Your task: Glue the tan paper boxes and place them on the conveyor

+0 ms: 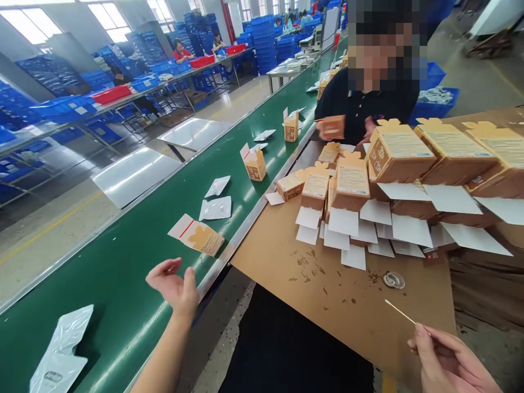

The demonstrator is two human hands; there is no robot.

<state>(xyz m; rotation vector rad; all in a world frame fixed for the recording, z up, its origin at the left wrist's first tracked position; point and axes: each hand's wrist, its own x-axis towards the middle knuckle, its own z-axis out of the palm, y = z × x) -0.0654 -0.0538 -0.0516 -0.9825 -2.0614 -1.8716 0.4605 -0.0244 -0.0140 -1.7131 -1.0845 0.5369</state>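
My left hand hovers over the near edge of the green conveyor belt, fingers curved and apart, holding nothing. Just beyond it a small printed carton lies on its side, its flap with a red stripe turned toward the belt's far side. At the lower right my right hand pinches a cotton swab, its white tip pointing up and left. Close to that tip, a small clear dish sits on the cardboard sheet, which is marked with dark wet spots.
Cartons with open white flaps are stacked on the cardboard. Silver pouches and upright cartons stand farther along the belt; a large pouch lies near left. Across the stack, a co-worker in a dark shirt holds a carton.
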